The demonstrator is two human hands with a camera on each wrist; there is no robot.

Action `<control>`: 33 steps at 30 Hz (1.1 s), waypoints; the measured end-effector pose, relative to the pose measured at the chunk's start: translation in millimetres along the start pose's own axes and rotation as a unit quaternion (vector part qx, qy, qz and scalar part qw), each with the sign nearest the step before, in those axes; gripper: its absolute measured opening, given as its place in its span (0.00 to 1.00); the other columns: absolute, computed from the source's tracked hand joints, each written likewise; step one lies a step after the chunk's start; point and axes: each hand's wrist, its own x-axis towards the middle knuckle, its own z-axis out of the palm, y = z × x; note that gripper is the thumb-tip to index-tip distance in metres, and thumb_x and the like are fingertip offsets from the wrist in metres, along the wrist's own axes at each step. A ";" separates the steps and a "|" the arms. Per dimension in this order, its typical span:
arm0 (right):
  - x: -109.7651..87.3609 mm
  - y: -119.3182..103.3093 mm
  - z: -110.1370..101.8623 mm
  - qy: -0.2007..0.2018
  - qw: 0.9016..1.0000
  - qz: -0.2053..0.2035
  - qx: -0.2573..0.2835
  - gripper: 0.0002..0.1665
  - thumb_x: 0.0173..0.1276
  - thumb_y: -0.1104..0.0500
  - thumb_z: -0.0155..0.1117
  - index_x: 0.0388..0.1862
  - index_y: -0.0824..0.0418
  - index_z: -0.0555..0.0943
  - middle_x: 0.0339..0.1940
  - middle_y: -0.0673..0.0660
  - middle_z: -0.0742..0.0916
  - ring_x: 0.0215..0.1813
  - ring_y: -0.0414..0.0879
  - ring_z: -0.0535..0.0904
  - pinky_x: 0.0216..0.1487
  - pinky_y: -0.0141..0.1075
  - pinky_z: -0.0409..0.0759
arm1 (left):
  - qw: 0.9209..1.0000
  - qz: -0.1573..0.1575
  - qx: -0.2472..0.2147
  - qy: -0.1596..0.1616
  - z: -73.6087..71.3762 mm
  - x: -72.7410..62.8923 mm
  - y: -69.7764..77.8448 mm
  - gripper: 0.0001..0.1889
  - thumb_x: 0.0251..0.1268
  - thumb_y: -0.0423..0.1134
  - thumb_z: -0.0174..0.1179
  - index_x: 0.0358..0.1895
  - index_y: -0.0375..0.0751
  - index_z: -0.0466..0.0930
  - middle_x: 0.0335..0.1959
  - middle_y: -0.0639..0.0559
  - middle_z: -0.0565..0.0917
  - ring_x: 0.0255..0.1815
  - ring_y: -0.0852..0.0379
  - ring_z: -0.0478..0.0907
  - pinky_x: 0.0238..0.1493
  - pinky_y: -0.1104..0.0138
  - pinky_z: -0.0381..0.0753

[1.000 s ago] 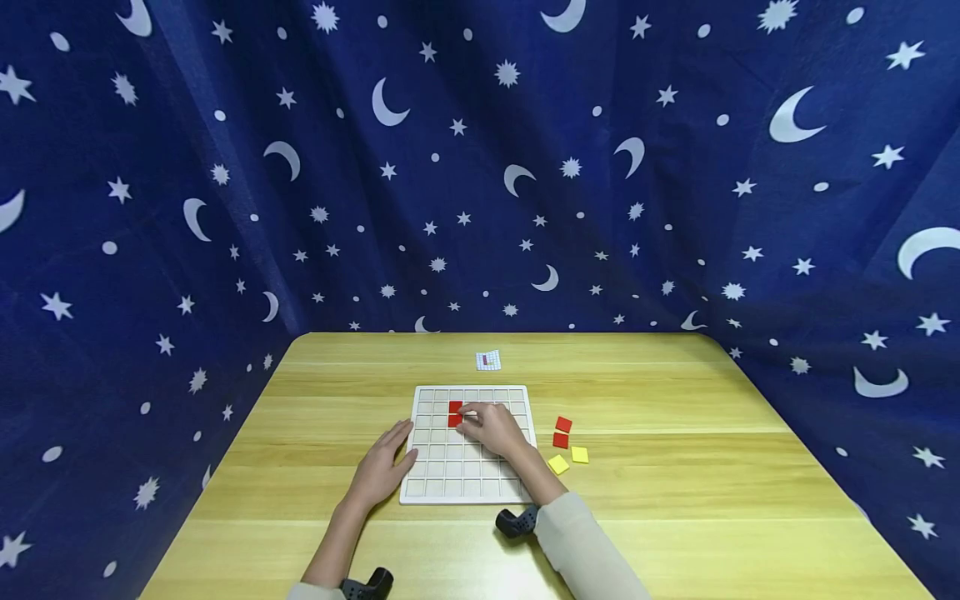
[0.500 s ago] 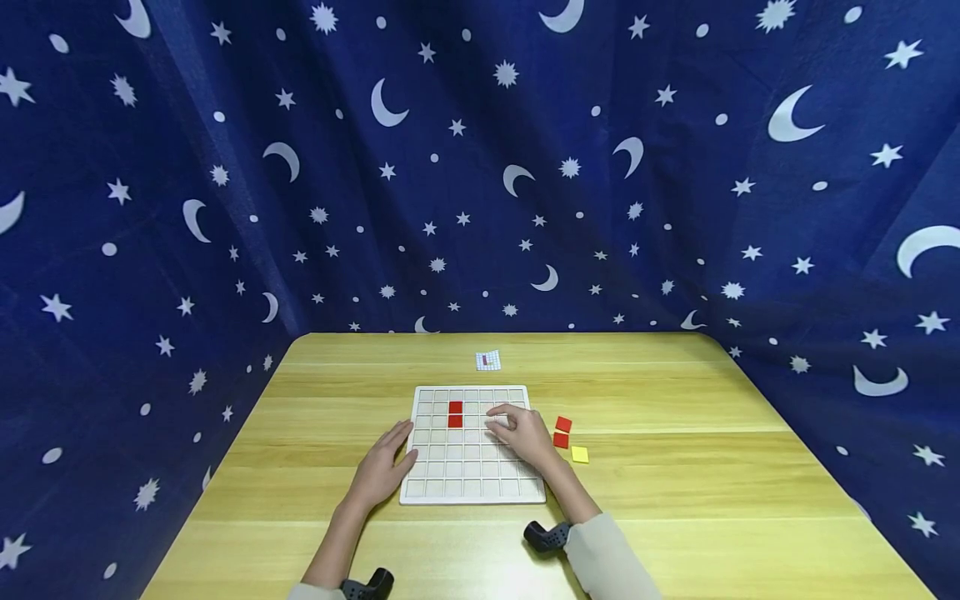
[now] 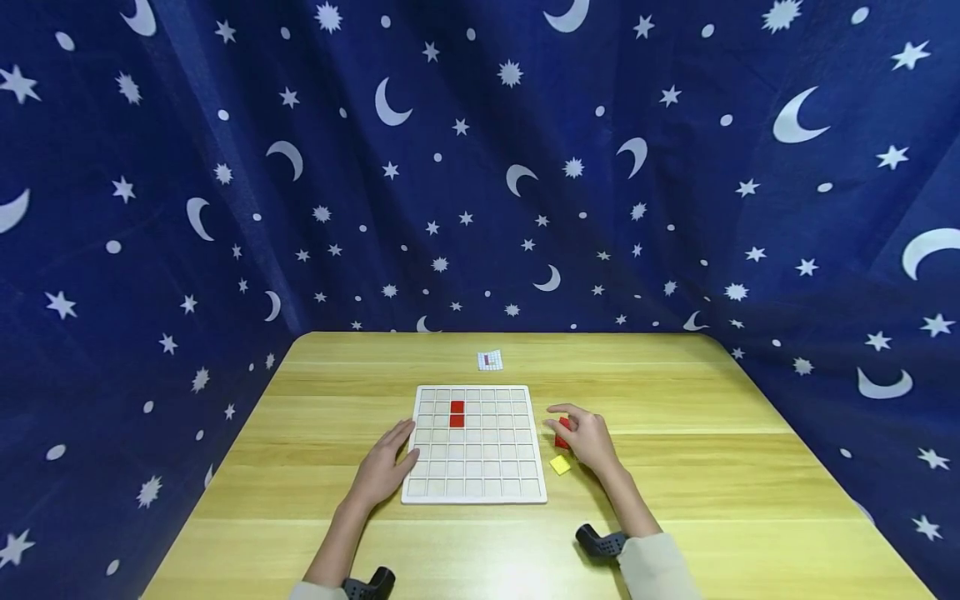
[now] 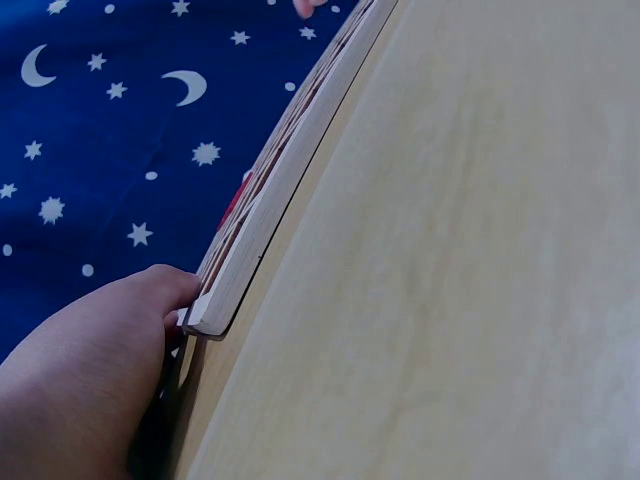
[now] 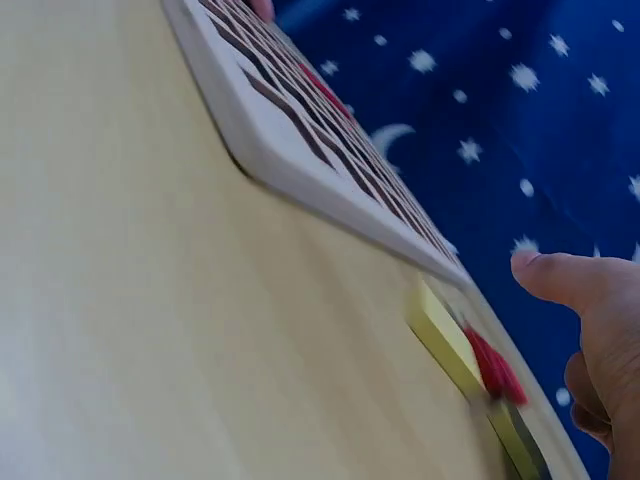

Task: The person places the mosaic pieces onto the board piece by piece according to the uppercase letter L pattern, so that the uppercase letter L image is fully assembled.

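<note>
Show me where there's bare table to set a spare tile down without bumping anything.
Bare wood runs along the table right of the right hand, and left of the left hand. The strip between grid board and small card is also free. It's crowded around the yellow tile.

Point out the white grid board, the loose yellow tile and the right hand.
white grid board (image 3: 474,493), head view, near rim.
yellow tile (image 3: 559,465), head view, top face.
right hand (image 3: 588,437), head view, back of hand.

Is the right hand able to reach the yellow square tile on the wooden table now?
Probably yes. The right hand hovers over the red tiles, just beside the yellow square tile, and nothing lies between them on the wooden table.
</note>
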 end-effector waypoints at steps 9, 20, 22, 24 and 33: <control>-5.1 19.5 -21.0 -0.018 0.999 0.043 -0.023 0.16 0.56 0.54 0.70 0.42 0.60 0.84 0.10 0.46 0.66 0.14 0.36 0.54 0.14 0.30 0.56 | 1.000 -0.008 -0.001 -0.003 -1.1 -0.5 1.7 0.28 0.65 0.45 0.56 0.66 0.39 0.65 0.67 0.45 0.65 0.67 0.42 0.58 0.65 0.49 0.59; -6.1 32.8 -27.7 -0.041 0.995 0.055 -0.066 0.20 0.59 0.50 0.67 0.45 0.61 0.84 0.08 0.45 0.64 0.12 0.37 0.54 0.15 0.31 0.54 | 1.000 -0.010 0.002 -0.006 -0.9 0.4 2.6 0.28 0.65 0.45 0.55 0.66 0.39 0.65 0.67 0.45 0.65 0.67 0.42 0.58 0.65 0.50 0.58; -6.4 34.7 -29.6 -0.042 0.995 0.052 -0.073 0.20 0.58 0.50 0.67 0.45 0.61 0.83 0.08 0.45 0.64 0.13 0.37 0.54 0.15 0.30 0.54 | 1.000 -0.011 0.001 -0.006 -1.2 0.5 3.2 0.28 0.65 0.45 0.55 0.66 0.39 0.65 0.67 0.45 0.65 0.67 0.41 0.58 0.65 0.49 0.58; -6.4 35.9 -30.6 -0.039 0.995 0.049 -0.076 0.19 0.58 0.51 0.68 0.44 0.61 0.84 0.08 0.45 0.64 0.13 0.37 0.54 0.15 0.30 0.53 | 1.000 -0.012 0.000 -0.006 -1.5 0.5 3.9 0.28 0.65 0.46 0.55 0.66 0.40 0.65 0.67 0.46 0.65 0.67 0.41 0.58 0.65 0.49 0.58; -0.7 24.9 -24.2 -0.002 0.997 0.025 -0.066 0.17 0.58 0.53 0.69 0.44 0.60 0.83 0.09 0.45 0.63 0.13 0.36 0.51 0.14 0.29 0.53 | 1.000 -0.011 0.001 -0.004 -1.6 -0.2 3.6 0.28 0.65 0.45 0.55 0.66 0.39 0.65 0.67 0.45 0.65 0.68 0.42 0.58 0.65 0.49 0.58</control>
